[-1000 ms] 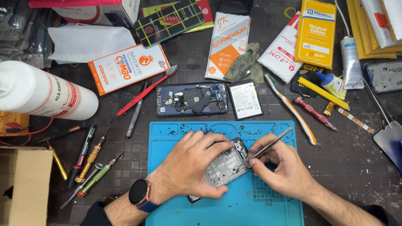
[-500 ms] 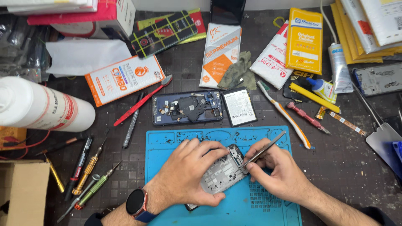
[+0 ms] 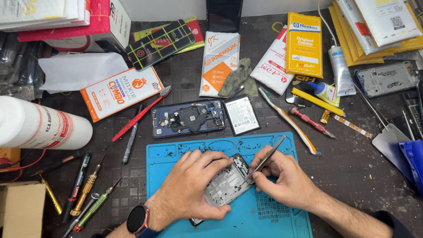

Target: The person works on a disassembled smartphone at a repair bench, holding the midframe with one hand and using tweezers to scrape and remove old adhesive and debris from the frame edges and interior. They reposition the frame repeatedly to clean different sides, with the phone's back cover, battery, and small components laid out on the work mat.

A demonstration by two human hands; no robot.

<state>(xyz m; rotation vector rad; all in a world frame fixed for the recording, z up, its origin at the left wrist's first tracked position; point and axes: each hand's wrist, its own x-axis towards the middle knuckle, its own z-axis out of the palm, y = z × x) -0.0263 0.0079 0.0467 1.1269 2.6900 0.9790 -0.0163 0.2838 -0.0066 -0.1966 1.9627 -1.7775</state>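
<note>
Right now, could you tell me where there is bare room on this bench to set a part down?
Bare bench lies right of the blue mat, below the toothbrush; the mat's lower right corner is also free. Left of it, screwdrivers crowd; packages fill the back.

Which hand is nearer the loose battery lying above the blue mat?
Right. The right hand sits just below-right of the battery; the left hand is farther, below-left, holding the phone frame.
</note>
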